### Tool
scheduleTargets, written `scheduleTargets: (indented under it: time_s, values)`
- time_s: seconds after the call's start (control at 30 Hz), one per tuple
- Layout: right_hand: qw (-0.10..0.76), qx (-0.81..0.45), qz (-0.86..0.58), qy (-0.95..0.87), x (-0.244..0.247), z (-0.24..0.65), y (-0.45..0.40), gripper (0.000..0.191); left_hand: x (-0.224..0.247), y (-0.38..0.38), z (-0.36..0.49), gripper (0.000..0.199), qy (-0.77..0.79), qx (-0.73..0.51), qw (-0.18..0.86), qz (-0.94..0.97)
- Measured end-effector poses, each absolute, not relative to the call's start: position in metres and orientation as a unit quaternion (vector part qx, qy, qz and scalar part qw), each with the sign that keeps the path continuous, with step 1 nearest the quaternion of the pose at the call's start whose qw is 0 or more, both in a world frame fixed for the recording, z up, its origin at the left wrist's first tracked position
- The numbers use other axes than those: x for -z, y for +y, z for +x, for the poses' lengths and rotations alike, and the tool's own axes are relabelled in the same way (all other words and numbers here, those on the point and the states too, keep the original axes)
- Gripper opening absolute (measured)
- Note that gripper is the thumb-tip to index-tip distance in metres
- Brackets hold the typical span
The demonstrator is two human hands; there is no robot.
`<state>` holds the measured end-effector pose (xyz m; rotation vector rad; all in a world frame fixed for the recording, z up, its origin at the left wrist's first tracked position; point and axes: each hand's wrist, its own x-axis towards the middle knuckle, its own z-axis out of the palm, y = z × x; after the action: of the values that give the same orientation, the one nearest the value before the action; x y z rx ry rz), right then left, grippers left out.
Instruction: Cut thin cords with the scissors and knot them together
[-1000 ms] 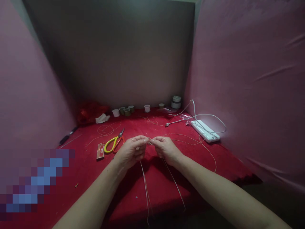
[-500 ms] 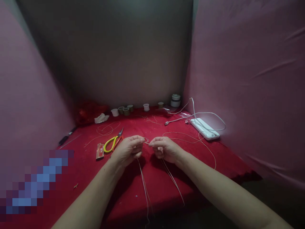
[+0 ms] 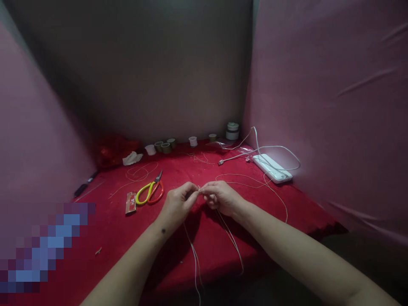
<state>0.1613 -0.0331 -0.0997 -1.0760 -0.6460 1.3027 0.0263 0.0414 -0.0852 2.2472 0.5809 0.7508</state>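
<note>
Thin pale cord [image 3: 195, 259] runs through both my hands above the red cloth. My left hand [image 3: 181, 199] pinches it between thumb and forefinger, and loose strands hang below toward the table's front edge. Touching fingertips with it, my right hand [image 3: 220, 196] is closed on the same cord, with more strands [image 3: 232, 238] trailing beneath. A small loop shows just above the meeting fingertips; its exact form is too fine to make out. Left of my hands lie scissors [image 3: 149, 192] with one yellow and one red handle, beside a small red-and-tan packet [image 3: 130, 203].
Several thread spools [image 3: 165, 148] and a white lidded jar [image 3: 232, 131] line the back. At right sits a white power bank [image 3: 273, 168] with a white cable [image 3: 280, 147]. A crumpled tissue [image 3: 132, 158], red plastic bag [image 3: 114, 149] and dark pen-like tool [image 3: 83, 187] are at left.
My left hand has moved right and turned, so its fingertips now meet those of my right hand. The gap with the cord loop between them has closed. The view has shifted slightly.
</note>
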Motion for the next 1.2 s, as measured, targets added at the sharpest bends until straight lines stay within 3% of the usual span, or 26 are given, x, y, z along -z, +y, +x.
scheduleTargets:
  time_s: [0.23,0.43,0.77,1.2]
  values:
    - [0.628,-0.569,-0.465,-0.255,0.099,0.16,-0.033,0.027,0.092,0.044,0.023,0.013,0.162,-0.294,0.239,0.911]
    - [0.645,-0.538,-0.468,-0.273,0.104,0.158,-0.031,0.018,0.095,0.045,0.023,0.019,0.173,-0.274,0.155,0.933]
    - [0.643,-0.523,-0.478,-0.292,0.107,0.157,-0.03,0.019,0.094,0.045,0.023,0.014,0.179,-0.311,0.192,0.913]
    - [0.627,-0.482,-0.503,-0.35,0.105,0.155,-0.032,0.019,0.089,0.043,0.023,0.016,0.218,-0.218,0.155,0.939]
